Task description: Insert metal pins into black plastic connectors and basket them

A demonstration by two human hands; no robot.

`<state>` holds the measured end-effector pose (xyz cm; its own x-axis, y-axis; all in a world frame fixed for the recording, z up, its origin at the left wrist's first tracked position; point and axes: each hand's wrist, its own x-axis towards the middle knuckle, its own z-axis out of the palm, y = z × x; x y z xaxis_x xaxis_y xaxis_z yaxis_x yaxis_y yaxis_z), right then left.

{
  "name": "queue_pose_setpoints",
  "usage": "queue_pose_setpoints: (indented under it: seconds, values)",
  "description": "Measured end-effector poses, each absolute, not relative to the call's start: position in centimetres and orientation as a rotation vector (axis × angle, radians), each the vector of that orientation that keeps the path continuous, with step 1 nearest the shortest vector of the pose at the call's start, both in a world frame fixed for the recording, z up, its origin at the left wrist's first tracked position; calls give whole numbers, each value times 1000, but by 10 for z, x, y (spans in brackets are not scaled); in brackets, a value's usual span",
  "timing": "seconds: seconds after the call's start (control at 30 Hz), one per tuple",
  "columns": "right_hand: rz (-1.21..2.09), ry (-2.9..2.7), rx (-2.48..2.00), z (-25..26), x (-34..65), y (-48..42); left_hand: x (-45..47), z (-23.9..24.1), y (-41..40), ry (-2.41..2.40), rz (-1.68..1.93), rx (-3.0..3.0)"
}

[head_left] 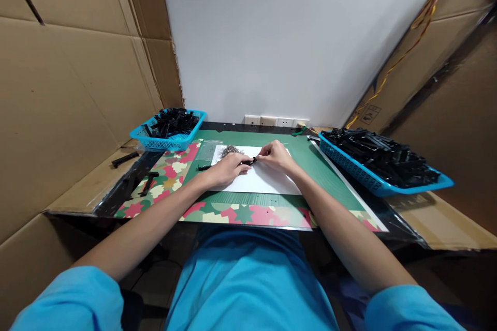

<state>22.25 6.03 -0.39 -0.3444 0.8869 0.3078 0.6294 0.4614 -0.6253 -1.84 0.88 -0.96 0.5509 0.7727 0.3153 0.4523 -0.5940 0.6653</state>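
Note:
My left hand (229,169) is closed round a slim black plastic part (247,163), held low over a white sheet (264,181). At the part's right end, the fingertips of my right hand (276,156) are pinched together; whether a small piece sits between them is too small to tell. Just beyond my left hand, a pile of tiny metal pieces (230,150) rests on the sheet. Another black part (203,168) shows at the left edge of the sheet, beside my left wrist.
A blue basket (166,143) of black parts stands back left, a fuller blue basket (349,168) at the right. Loose black parts (149,184) lie on the patterned mat (240,212). Cardboard walls flank the table; sockets (285,122) line the back wall.

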Motion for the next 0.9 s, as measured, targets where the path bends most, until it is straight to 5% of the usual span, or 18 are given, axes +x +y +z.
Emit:
queue_pose_setpoints:
  seconds: [0.9]
  values:
    - [476,-2127,-1220,-7,220,60,-16,0,5,1029,711,2332]
